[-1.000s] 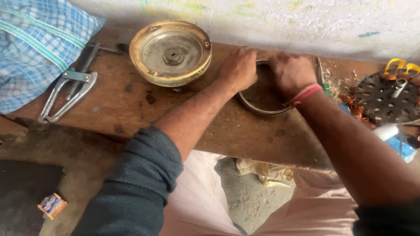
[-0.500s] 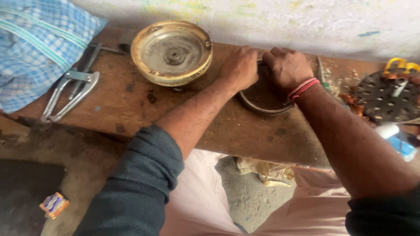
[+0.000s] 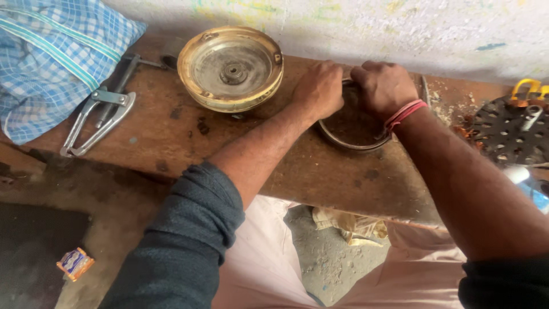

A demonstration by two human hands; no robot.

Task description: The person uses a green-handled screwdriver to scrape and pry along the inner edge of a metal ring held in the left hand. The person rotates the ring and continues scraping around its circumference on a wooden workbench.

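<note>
On the worn wooden bench [image 3: 171, 137], both of the person's hands are closed into fists over a round metal ring [image 3: 349, 143] that lies flat near the back edge, close to the pale wall [image 3: 372, 28]. The left hand [image 3: 319, 88] is curled tight at the ring's left side, knuckles up, and appears to grip the rim there, though the fingertips are hidden beneath the hand. The right hand [image 3: 384, 86] is likewise clenched at the ring's upper right, with a red band [image 3: 405, 113] around the wrist; what exactly its fingers pinch cannot be seen. The two fists sit just beside each other, with a narrow gap between them. The ring's near arc shows clear of the hands, and its inside looks dark and brownish. To the left of the ring, apart from it, a shallow brass-coloured dish [image 3: 230, 68] with a small hub in its centre rests on the bench. Farther left lie a pair of metal pliers [image 3: 97, 123] and, at the corner, a blue checked cloth bag [image 3: 48, 63]. At the far right stands a dark perforated disc [image 3: 512, 131] with a yellow-handled tool [image 3: 526, 88] behind it. A small orange and blue packet [image 3: 74, 263] lies on the floor below.
</note>
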